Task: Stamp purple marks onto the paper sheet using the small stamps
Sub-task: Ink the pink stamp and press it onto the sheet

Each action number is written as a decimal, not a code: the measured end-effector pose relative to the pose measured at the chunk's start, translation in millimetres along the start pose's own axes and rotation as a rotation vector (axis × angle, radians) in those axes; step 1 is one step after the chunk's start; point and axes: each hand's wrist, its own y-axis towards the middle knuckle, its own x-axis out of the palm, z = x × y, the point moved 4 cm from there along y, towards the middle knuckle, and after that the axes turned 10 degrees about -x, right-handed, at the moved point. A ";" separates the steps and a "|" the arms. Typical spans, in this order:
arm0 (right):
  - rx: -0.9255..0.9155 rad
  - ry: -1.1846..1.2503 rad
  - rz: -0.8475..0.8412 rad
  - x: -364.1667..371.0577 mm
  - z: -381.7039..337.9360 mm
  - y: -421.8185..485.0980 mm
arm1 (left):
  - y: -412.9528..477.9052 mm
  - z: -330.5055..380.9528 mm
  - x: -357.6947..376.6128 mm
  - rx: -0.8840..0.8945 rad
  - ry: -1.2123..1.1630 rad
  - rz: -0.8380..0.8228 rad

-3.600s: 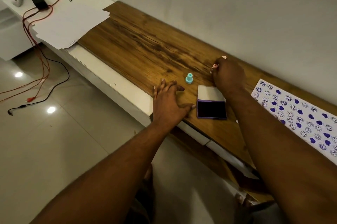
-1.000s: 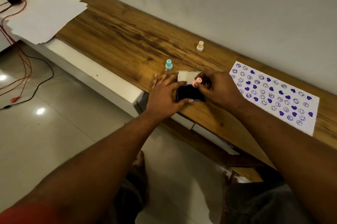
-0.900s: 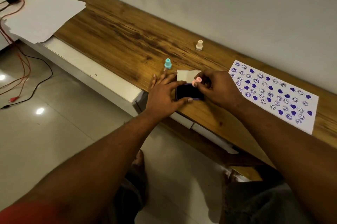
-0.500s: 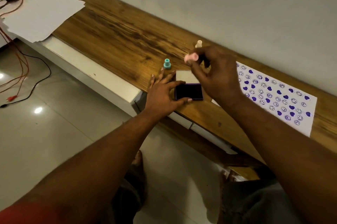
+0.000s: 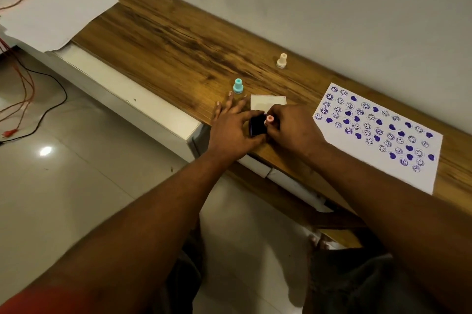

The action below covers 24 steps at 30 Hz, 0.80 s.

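A: Which step is happening?

B: Inking, as I judge it. The right hand [image 5: 293, 132] is pinching a pink stamp [image 5: 269, 118] and pressing it down on the dark ink pad [image 5: 257, 126]. The left hand [image 5: 233, 129] is lying mostly flat, its fingers spread, its thumb and forefinger bracing the pad's near and left edges; it is holding the pad steady, not lifting it.

A: Where is the paper?

B: The paper sheet [image 5: 378, 160] is lying at about three o'clock from the pad, well filled with purple smileys and hearts. A teal stamp [image 5: 238, 86] is standing at eleven o'clock from the pad, a cream stamp [image 5: 281, 60] at one o'clock.

A: What is the next move calling for?

B: Probably lifting the stamp straight up and carrying it right to a bare patch, most likely along the sheet's near margin.

A: What is different from half a second ago?

B: Then the right hand was holding the pink stamp raised above the pad; now it is down on the ink again.
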 end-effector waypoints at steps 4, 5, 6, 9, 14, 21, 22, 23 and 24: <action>-0.007 -0.030 0.034 0.3 -4.7 -1.2 | 0.9 1.8 -1.8 -0.023 0.014 -0.008; -0.010 -0.033 0.035 -0.1 -4.0 -1.0 | 1.6 3.1 -2.6 -0.029 0.026 -0.015; -0.008 -0.028 0.030 0.3 -2.6 -1.0 | 2.6 4.4 -2.7 -0.035 0.040 -0.022; -0.027 0.034 0.011 -1.0 0.8 -7.0 | 3.3 7.5 -4.2 -0.046 0.083 -0.031; -0.039 0.344 0.379 -52.7 16.4 -31.8 | -0.3 11.9 -10.7 -0.065 0.128 -0.023; 0.247 0.351 0.607 -131.5 100.2 -117.0 | -10.0 72.9 -2.8 0.099 0.177 -0.013; 0.286 0.334 0.623 -138.1 112.3 -133.1 | -14.6 88.2 7.6 0.148 0.194 -0.044; 0.322 0.307 0.629 -142.6 123.4 -149.2 | -20.1 103.7 19.3 0.207 0.211 -0.075; 0.354 0.275 0.625 -145.5 133.7 -165.4 | -26.7 120.4 32.5 0.273 0.223 -0.103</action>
